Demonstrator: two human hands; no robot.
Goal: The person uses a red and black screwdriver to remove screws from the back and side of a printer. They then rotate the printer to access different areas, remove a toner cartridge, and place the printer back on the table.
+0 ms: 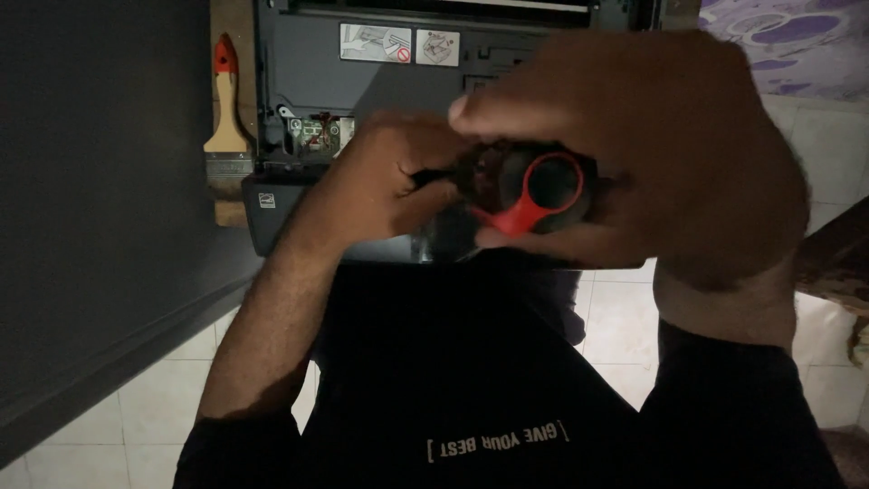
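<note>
While both hands meet at the frame's centre, the left hand pinches a dark cartridge from nine o'clock and the right hand clamps its red ring tab from three o'clock, long axis running nine-to-three, above the opened printer.

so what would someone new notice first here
The bright red ring-shaped handle on a dark round part stands out most, held mid-frame between the left hand and the large right hand. At upper left, a paintbrush with a wooden handle and red tip lies beside an opened dark grey machine, likely a printer.
</note>
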